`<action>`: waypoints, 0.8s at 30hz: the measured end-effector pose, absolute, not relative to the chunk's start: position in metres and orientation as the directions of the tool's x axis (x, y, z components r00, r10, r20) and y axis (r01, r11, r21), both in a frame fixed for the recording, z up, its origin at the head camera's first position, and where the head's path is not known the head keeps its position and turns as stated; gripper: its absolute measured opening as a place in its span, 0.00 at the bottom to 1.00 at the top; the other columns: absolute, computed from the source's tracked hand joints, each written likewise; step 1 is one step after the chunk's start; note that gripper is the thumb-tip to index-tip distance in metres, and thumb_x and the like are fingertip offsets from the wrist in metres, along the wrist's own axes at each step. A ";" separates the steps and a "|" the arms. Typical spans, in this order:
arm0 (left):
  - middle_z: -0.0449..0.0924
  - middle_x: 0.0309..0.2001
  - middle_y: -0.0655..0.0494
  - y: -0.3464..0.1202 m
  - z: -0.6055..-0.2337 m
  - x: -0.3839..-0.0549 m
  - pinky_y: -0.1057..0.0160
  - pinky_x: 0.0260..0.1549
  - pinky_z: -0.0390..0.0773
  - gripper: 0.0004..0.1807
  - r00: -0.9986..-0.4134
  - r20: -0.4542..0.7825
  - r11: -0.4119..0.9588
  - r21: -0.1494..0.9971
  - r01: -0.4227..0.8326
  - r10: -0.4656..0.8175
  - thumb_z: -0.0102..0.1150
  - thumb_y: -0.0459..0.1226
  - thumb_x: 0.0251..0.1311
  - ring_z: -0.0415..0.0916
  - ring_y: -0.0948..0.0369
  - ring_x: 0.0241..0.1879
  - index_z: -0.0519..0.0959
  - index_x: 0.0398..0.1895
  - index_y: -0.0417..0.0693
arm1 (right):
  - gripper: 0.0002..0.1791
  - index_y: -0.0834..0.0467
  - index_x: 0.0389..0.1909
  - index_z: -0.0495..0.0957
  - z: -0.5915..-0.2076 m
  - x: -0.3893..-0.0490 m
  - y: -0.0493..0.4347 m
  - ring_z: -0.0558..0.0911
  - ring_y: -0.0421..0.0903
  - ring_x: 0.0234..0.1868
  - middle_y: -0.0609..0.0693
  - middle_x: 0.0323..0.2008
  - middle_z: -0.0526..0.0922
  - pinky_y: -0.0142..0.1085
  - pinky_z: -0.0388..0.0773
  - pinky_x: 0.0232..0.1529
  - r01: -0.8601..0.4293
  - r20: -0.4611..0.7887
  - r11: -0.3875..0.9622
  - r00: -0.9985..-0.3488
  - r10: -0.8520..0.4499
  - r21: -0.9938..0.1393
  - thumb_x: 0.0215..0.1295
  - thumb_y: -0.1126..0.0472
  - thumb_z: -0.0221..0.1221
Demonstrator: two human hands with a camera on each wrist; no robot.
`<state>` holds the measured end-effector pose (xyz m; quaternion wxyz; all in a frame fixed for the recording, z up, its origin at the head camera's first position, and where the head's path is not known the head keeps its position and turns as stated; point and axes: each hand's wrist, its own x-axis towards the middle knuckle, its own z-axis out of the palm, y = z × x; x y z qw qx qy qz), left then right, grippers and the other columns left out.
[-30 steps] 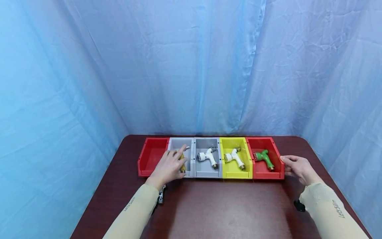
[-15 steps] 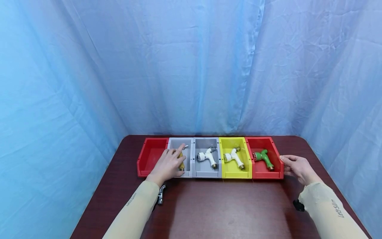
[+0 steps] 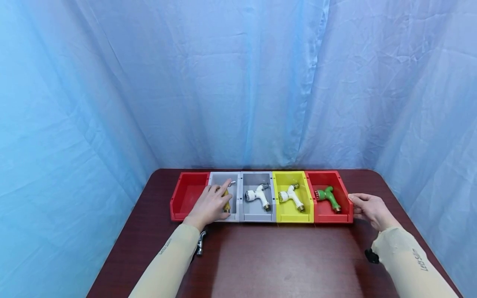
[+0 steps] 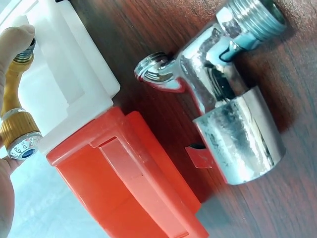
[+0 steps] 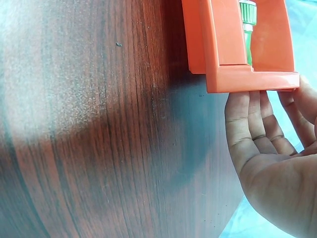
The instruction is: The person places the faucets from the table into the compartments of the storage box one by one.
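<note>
In the head view my left hand (image 3: 209,203) reaches into the light grey bin (image 3: 220,176), second from the left, and grips a yellow tap (image 3: 226,203). The left wrist view shows the thumb at the tap's threaded end and a finger at its ribbed knob (image 4: 19,130). My right hand (image 3: 374,210) touches the outer side of the rightmost red bin (image 3: 348,218), its thumb at the rim. Fingers (image 5: 238,116) lie fairly straight against that wall in the right wrist view. Inside this bin lies a green tap (image 3: 329,198).
A grey bin (image 3: 255,217) and a yellow bin (image 3: 296,217) each hold a white-bodied tap. The left red bin (image 3: 190,194) ends the row. A chrome tap (image 4: 213,94) lies on the dark wooden table (image 3: 283,256) by the left forearm. Blue curtains (image 3: 238,82) surround the table.
My left thumb has moved slightly in toward the yellow tap. My right hand stays against the red bin. The head view has shifted slightly.
</note>
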<state>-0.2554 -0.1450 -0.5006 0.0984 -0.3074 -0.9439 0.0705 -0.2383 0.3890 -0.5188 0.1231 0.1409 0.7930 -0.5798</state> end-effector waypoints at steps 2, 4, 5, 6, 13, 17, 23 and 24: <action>0.52 0.80 0.48 -0.145 -0.500 -0.256 0.46 0.64 0.72 0.36 -0.797 0.132 0.804 -0.190 0.563 0.589 0.74 0.59 0.53 0.69 0.49 0.64 0.80 0.64 0.56 | 0.39 0.72 0.74 0.59 -0.518 -0.238 0.389 0.85 0.40 0.34 0.43 0.35 0.86 0.39 0.87 0.44 0.369 -0.362 0.292 -0.929 0.082 -0.882 0.77 0.47 0.56; 0.51 0.81 0.49 -0.144 -0.499 -0.257 0.46 0.65 0.72 0.37 -0.803 0.121 0.808 -0.182 0.560 0.583 0.74 0.59 0.53 0.68 0.49 0.64 0.79 0.65 0.56 | 0.39 0.72 0.74 0.58 -0.518 -0.238 0.388 0.85 0.40 0.35 0.44 0.36 0.86 0.39 0.87 0.45 0.371 -0.364 0.300 -0.928 0.081 -0.879 0.77 0.47 0.55; 0.51 0.81 0.49 -0.144 -0.499 -0.257 0.46 0.65 0.71 0.37 -0.805 0.116 0.810 -0.177 0.559 0.581 0.74 0.59 0.53 0.68 0.49 0.65 0.79 0.65 0.56 | 0.40 0.72 0.75 0.58 -0.518 -0.238 0.388 0.85 0.40 0.35 0.44 0.36 0.86 0.39 0.87 0.45 0.372 -0.365 0.303 -0.927 0.082 -0.877 0.77 0.47 0.56; 0.51 0.81 0.49 -0.144 -0.498 -0.257 0.45 0.66 0.71 0.37 -0.808 0.110 0.812 -0.172 0.558 0.579 0.74 0.59 0.53 0.68 0.49 0.65 0.79 0.65 0.56 | 0.40 0.72 0.75 0.58 -0.518 -0.238 0.388 0.85 0.40 0.35 0.44 0.36 0.86 0.39 0.87 0.45 0.372 -0.365 0.304 -0.927 0.082 -0.877 0.77 0.47 0.56; 0.51 0.81 0.50 -0.145 -0.497 -0.261 0.46 0.66 0.71 0.38 -0.814 0.097 0.818 -0.145 0.557 0.572 0.74 0.59 0.52 0.67 0.50 0.66 0.78 0.66 0.58 | 0.41 0.72 0.75 0.58 -0.520 -0.238 0.390 0.85 0.40 0.34 0.43 0.35 0.86 0.39 0.87 0.43 0.373 -0.365 0.291 -0.927 0.084 -0.881 0.77 0.46 0.56; 0.51 0.81 0.50 -0.144 -0.496 -0.263 0.46 0.66 0.71 0.38 -0.817 0.092 0.820 -0.134 0.557 0.570 0.74 0.59 0.52 0.67 0.49 0.66 0.78 0.67 0.58 | 0.42 0.72 0.75 0.57 -0.520 -0.238 0.391 0.85 0.41 0.34 0.43 0.36 0.86 0.39 0.87 0.44 0.378 -0.370 0.295 -0.925 0.086 -0.877 0.76 0.46 0.56; 0.51 0.81 0.51 -0.144 -0.497 -0.265 0.46 0.67 0.70 0.38 -0.824 0.086 0.827 -0.117 0.549 0.559 0.74 0.58 0.52 0.67 0.49 0.66 0.78 0.66 0.58 | 0.41 0.72 0.75 0.57 -0.520 -0.238 0.390 0.86 0.41 0.35 0.43 0.36 0.86 0.41 0.87 0.46 0.372 -0.364 0.303 -0.928 0.083 -0.877 0.76 0.46 0.56; 0.51 0.81 0.51 -0.144 -0.497 -0.265 0.46 0.67 0.71 0.38 -0.825 0.084 0.828 -0.115 0.549 0.559 0.74 0.58 0.52 0.67 0.50 0.66 0.78 0.67 0.58 | 0.41 0.72 0.75 0.58 -0.521 -0.238 0.390 0.86 0.41 0.35 0.43 0.36 0.86 0.41 0.87 0.46 0.371 -0.363 0.304 -0.928 0.083 -0.878 0.76 0.46 0.56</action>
